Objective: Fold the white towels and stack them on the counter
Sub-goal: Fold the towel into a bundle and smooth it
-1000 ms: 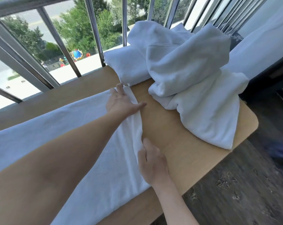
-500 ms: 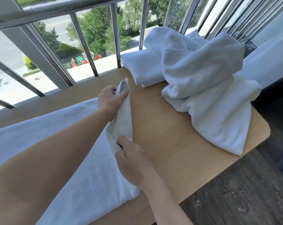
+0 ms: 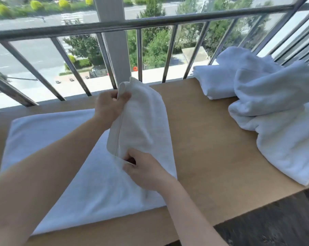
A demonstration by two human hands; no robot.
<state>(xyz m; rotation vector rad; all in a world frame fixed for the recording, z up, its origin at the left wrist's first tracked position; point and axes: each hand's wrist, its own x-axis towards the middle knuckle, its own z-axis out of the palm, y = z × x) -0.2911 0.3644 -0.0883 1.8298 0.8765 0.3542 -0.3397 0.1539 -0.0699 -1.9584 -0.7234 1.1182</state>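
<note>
Towel (image 3: 141, 121) raised higher (left hand (image 3: 109, 105) pinching).

Wooden counter (image 3: 212, 148) fills mid-frame: flat white towel (image 3: 52, 139) at left, heaped towels (image 3: 274, 112) upper right.

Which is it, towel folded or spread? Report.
Partly folded: left hand and right hand hold one end of the towel raised above the counter; the rest lies flat.

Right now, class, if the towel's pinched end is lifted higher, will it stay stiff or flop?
Probably floppy: the towel sags and creases between the left hand and right hand. Likely light, since pinches alone hold its raised end. Unlikely to roll: the rest lies flat on the counter.
</note>
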